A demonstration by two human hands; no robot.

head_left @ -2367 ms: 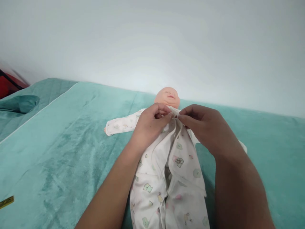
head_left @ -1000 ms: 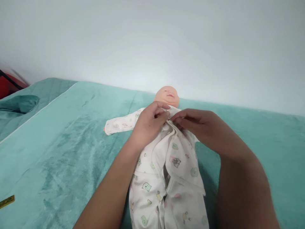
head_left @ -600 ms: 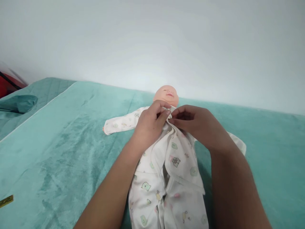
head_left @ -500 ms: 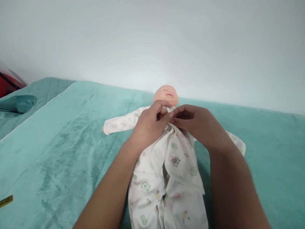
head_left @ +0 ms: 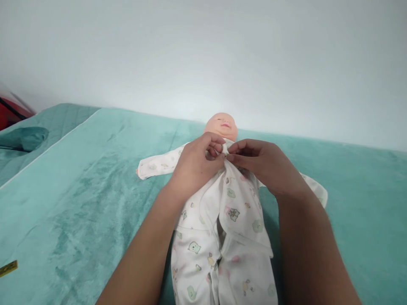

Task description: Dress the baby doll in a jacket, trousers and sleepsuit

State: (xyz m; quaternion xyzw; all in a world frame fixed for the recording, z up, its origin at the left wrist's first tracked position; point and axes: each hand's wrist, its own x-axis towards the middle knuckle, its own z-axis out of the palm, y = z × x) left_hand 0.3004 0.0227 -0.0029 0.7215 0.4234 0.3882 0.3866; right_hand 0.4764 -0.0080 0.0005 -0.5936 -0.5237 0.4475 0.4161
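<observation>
A baby doll (head_left: 221,123) lies on its back, head toward the wall, one sleeve stretched out to each side. It wears a white baby jacket (head_left: 244,207) printed with small animals, over matching trousers (head_left: 193,271). At the upper chest, just below the chin, my left hand (head_left: 205,159) pinches one front edge of the jacket. My right hand (head_left: 257,159) pinches the other edge close beside it, the fingertips of both hands nearly touching. Lower down, the front edges hang apart and a dark gap shows between them. Any fastener between my fingertips is too small to make out.
A teal plush cover (head_left: 95,190) spreads under the doll, with a pale seam at the left. Behind stands a plain white wall (head_left: 190,55). A yellow strip (head_left: 8,268) lies at the lower left, and a red object (head_left: 12,112) stands at the far left.
My fingertips have drawn slightly apart, and a bit of white cloth now shows between them at the neckline. The doll has hardly moved.
</observation>
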